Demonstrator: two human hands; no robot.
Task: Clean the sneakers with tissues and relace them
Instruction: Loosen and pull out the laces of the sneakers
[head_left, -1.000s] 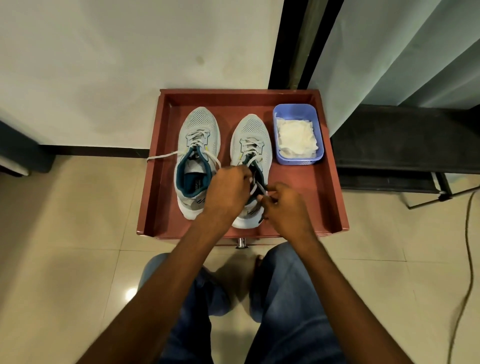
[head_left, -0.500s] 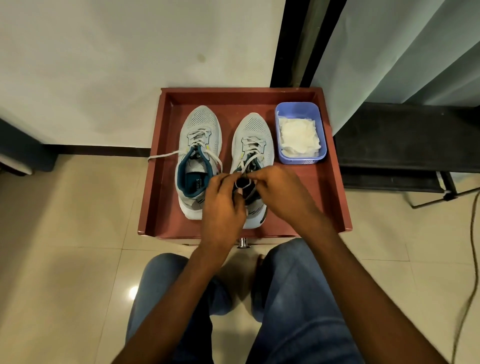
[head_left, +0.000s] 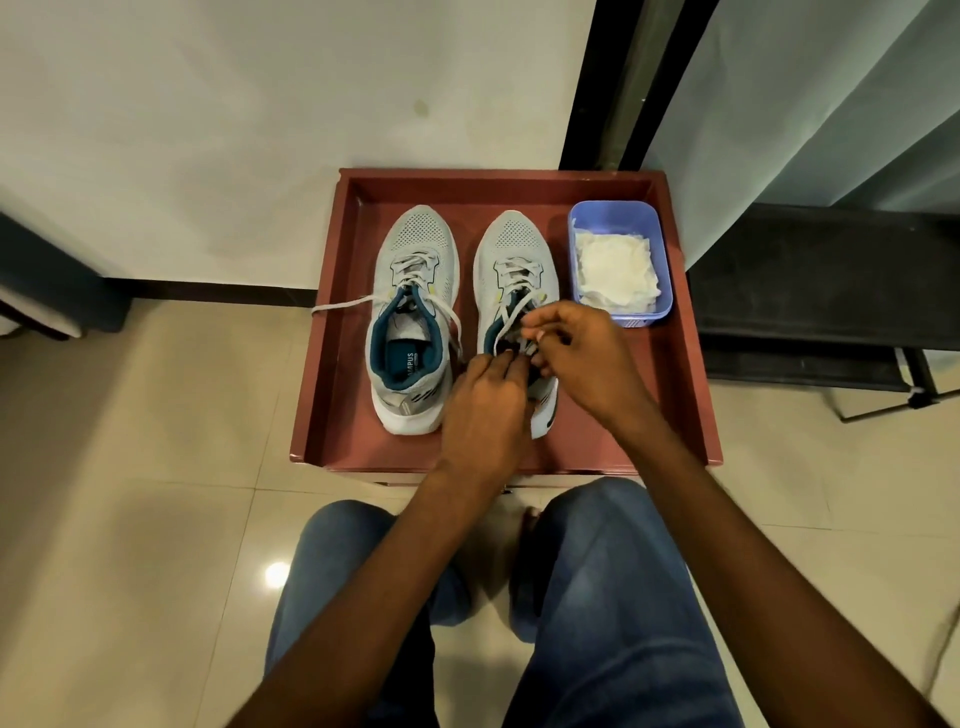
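Two light grey sneakers with teal lining stand side by side in a red-brown tray (head_left: 332, 364). The left sneaker (head_left: 413, 291) has loose white laces; one end (head_left: 340, 305) trails over the tray's left rim. Over the opening of the right sneaker (head_left: 514, 244) both hands work its laces. My left hand (head_left: 483, 410) pinches a lace near the tongue, and my right hand (head_left: 582, 353) pinches another lace strand just above it. The heel part of the right sneaker is hidden under the hands.
A lilac plastic basket (head_left: 660, 260) holding white tissues (head_left: 615, 273) sits in the tray's back right corner. A white wall is behind the tray, a black bench (head_left: 831, 280) and curtain to the right. My knees in jeans (head_left: 597, 597) are on the tiled floor.
Both hands shifted slightly up the right sneaker and came together over its opening; the right hand crossed from the shoe's right side to above the tongue, still handling the laces.
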